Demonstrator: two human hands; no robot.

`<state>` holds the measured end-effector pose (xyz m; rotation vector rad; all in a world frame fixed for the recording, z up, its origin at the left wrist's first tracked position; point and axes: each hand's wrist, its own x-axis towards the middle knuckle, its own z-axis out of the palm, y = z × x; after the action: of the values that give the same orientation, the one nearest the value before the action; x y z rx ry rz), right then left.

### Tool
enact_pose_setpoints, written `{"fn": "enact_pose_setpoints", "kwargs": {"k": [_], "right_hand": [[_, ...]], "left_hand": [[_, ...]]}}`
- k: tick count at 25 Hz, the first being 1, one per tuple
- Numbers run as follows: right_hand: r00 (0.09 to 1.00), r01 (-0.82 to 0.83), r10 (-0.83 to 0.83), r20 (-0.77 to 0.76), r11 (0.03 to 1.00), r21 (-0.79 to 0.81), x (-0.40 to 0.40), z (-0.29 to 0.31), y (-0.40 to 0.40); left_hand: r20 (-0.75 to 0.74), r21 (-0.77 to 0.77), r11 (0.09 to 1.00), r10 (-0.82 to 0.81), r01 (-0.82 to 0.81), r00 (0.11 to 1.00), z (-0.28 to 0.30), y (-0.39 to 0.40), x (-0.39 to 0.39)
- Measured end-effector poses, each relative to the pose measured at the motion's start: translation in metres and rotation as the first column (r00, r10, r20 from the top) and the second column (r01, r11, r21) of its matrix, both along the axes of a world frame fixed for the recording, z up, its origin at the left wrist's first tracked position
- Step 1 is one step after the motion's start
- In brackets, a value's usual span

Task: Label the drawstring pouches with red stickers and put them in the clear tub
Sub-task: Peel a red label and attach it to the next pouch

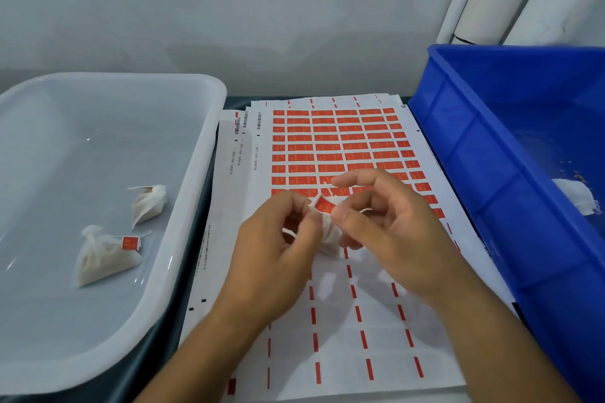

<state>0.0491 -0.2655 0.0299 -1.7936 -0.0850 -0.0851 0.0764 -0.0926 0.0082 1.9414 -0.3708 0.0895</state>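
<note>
Both hands meet above the sticker sheet (340, 147): left hand (278, 239) and right hand (386, 222) fingers pinch a pouch (329, 235) with its red sticker (324, 206) between them. Clear tub (203, 173) lies well to the left, nearer the left hand, already holding two labelled pouches.

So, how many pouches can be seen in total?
4. Two lie in the clear tub: one near its middle, one nearer the camera. One is held between both hands. One lies in the blue bin, partly cut off; more may be hidden there.
</note>
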Motion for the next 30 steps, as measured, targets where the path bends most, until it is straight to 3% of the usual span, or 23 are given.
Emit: {"fn": "enact_pose_setpoints", "kwargs": {"k": [2,6,13,25,30], "right_hand": [[0.994,0.002,0.02,0.107,0.979,-0.202,-0.002,0.003,-0.002],[0.959,0.101,0.015,0.282,0.915,-0.391,-0.003,0.0,-0.001],[0.959,0.148,-0.049,0.279,0.927,-0.345,-0.002,-0.004,0.005],[0.895,0.288,0.002,0.446,0.76,-0.582,0.001,-0.02,0.008],[0.904,0.268,-0.001,0.428,0.781,-0.564,-0.001,-0.019,0.01]], "left_hand": [[-0.169,-0.13,0.991,-0.036,0.014,0.985,0.003,0.003,0.001],[-0.236,-0.177,0.981,-0.118,0.077,0.964,0.008,0.0,-0.002],[-0.217,-0.231,0.973,-0.053,0.001,0.975,0.005,-0.006,-0.004],[-0.228,-0.17,0.983,0.024,-0.064,0.973,0.001,-0.007,-0.003],[-0.246,-0.104,0.993,0.02,-0.047,0.969,-0.001,-0.006,-0.001]]}}
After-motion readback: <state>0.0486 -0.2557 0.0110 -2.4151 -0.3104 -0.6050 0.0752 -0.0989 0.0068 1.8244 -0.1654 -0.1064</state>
